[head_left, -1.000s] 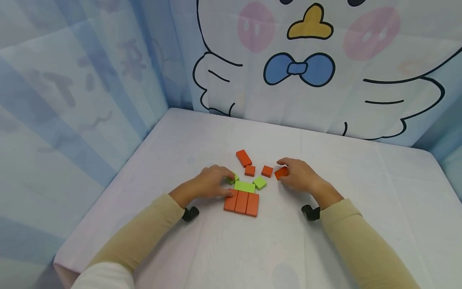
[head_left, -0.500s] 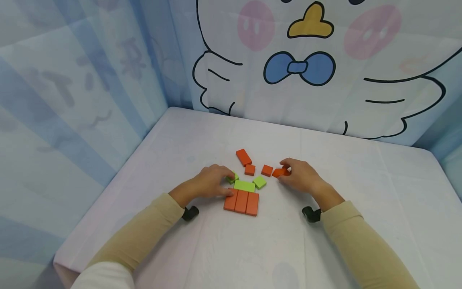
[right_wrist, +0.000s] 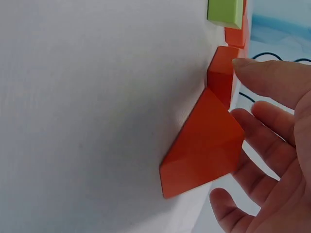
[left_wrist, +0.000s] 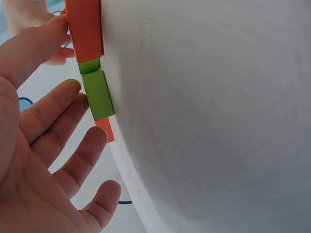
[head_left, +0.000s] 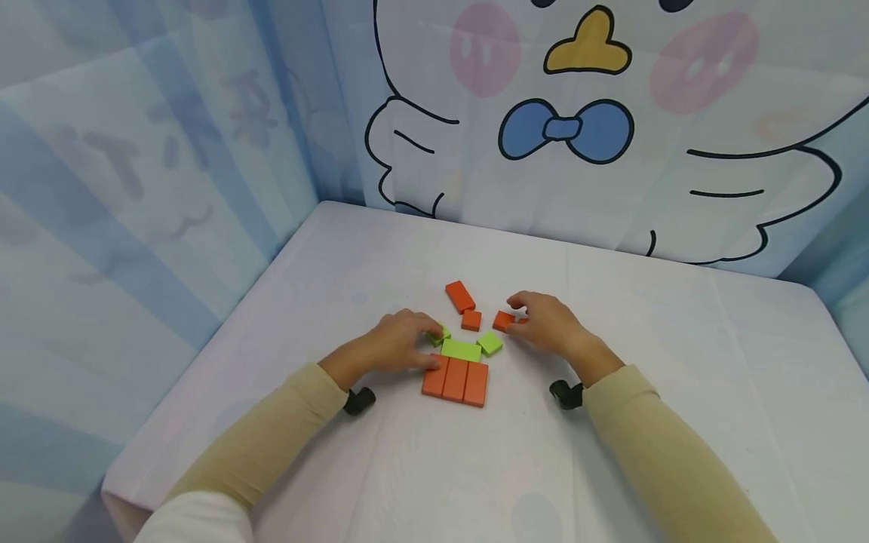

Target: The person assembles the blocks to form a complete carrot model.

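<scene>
seems to be squaring the larger red block [right_wrist: 201,141] against the small red block [head_left: 504,321], right of the frame's centre. best push lightly with the right hand [head_left: 548,326], fingers loosely spread; steady the row of red blocks [head_left: 454,380], just below centre, with the left hand [head_left: 390,343], also unclenched. can see no container.

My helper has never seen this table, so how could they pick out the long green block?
On the white table, find the row of three orange blocks. The long green block lies along that row's far edge. Unlike the two smaller green blocks near its ends, it is clearly elongated.
</scene>
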